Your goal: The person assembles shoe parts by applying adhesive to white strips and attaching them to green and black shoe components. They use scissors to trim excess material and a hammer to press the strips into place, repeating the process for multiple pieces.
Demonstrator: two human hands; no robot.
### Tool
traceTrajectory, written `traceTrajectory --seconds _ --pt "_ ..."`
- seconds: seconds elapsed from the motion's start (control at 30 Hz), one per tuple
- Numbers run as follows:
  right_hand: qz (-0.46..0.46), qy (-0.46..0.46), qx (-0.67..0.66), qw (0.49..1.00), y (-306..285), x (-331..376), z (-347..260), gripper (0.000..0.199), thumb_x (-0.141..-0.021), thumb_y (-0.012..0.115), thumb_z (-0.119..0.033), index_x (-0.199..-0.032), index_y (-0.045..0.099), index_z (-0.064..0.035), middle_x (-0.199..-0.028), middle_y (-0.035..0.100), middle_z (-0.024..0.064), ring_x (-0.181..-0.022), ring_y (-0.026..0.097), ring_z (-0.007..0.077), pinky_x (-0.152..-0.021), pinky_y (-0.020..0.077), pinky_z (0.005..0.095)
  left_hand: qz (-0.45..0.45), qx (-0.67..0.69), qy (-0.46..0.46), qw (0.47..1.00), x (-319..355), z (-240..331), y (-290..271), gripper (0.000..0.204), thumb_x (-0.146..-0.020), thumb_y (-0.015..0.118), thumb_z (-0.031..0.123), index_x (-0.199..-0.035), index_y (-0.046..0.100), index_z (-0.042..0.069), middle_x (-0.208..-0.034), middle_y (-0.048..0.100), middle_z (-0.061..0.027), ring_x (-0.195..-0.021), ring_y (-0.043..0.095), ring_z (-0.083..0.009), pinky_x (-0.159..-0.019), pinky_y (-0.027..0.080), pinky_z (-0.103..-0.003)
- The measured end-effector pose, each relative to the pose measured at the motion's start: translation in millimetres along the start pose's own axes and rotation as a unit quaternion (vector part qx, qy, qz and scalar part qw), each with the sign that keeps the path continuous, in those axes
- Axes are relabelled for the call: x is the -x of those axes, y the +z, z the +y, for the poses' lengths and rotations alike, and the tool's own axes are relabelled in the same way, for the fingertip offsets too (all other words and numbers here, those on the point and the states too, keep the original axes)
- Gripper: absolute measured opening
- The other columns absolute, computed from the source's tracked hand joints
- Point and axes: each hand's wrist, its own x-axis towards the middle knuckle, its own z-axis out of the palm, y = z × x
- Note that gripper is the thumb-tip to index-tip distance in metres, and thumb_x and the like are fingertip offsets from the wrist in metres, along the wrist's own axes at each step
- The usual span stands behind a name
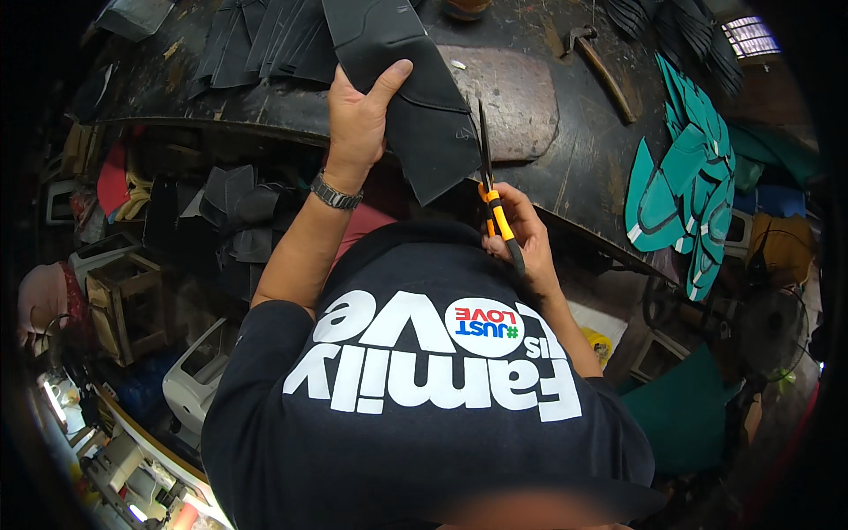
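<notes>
My left hand (360,115), with a metal watch on the wrist, grips a large black leather piece (415,106) and holds it over the edge of the dark worktable (574,168). My right hand (523,234) holds scissors with yellow and black handles (491,190). Their blades point up along the right edge of the black piece, close to it or touching it.
Several black cut pieces (265,40) lie fanned on the table at the upper left. A stack of teal cut pieces (693,177) sits at the table's right end. A hammer (601,57) lies at the back. More black pieces (238,212), a wooden crate (128,300) and clutter sit below.
</notes>
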Motion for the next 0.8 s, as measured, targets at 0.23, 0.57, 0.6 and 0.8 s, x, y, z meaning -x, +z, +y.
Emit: traceTrajectory --seconds 0.23,0.57,0.6,0.8 --pt "0.010 0.005 -0.016 1.000 0 -4 2 0.067 -0.080 0.081 -0.005 -0.140 0.052 -0.0076 -0.111 0.055 0.0013 -0.097 0.054 0.0087 -0.088 0.0452 0.0229 0.024 -0.037 0.036 0.998 -1 3 -5 0.031 -0.091 0.071 -0.001 -0.120 0.058 0.000 -0.113 0.069 -0.0096 -0.099 0.068 -0.0156 -0.089 0.057 -0.029" --pt "0.043 -0.001 0.044 0.998 10 -4 0 0.065 -0.080 0.083 -0.004 -0.139 0.054 -0.0076 -0.099 0.053 -0.0019 -0.088 0.051 0.0046 -0.080 0.0428 0.0192 0.026 -0.088 0.042 0.995 3 2 -9 0.033 -0.091 0.071 -0.001 -0.122 0.059 0.001 -0.116 0.068 -0.0098 -0.103 0.067 -0.0172 -0.091 0.056 -0.030" --pt "0.046 -0.004 0.035 0.998 11 -5 0 0.065 -0.080 0.083 -0.003 -0.139 0.054 -0.0072 -0.098 0.054 -0.0020 -0.086 0.051 0.0042 -0.078 0.0429 0.0186 0.023 -0.095 0.046 0.994 3 0 -10 0.033 -0.091 0.072 -0.001 -0.122 0.059 0.001 -0.116 0.068 -0.0097 -0.103 0.067 -0.0171 -0.091 0.056 -0.030" --pt "0.043 -0.003 0.002 0.999 14 -10 2 0.061 -0.082 0.080 0.002 -0.138 0.056 -0.0057 -0.090 0.057 -0.0025 -0.074 0.053 0.0025 -0.065 0.0433 0.0161 0.014 -0.102 0.059 0.993 3 -3 -16 0.033 -0.091 0.072 0.000 -0.122 0.059 0.001 -0.116 0.068 -0.0094 -0.103 0.067 -0.0169 -0.092 0.056 -0.031"
